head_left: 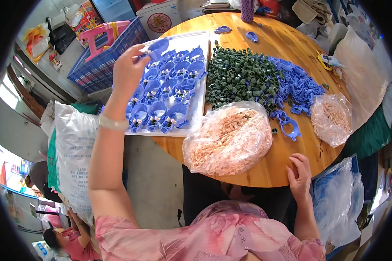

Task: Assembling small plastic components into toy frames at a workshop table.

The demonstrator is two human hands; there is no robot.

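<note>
My left hand [130,65] is over the far left corner of the white tray [204,52], its fingers pinching a blue plastic ring piece [159,46]. Below it on the tray lie rows of similar blue pieces [177,112], many with small dark and cream parts on them. My right hand [299,174] hovers at or rests on the near table edge, with nothing in it and its fingers loosely apart. Nearby are a loose blue ring piece [288,125] and a clear bag of small cream parts [231,141].
On the round wooden table [265,174] are a heap of dark green parts [244,76], a pile of blue pieces [298,85], a smaller bag of cream parts [332,117] and a glue gun [331,60]. A blue crate [104,61] stands left; another person [72,239] sits lower left.
</note>
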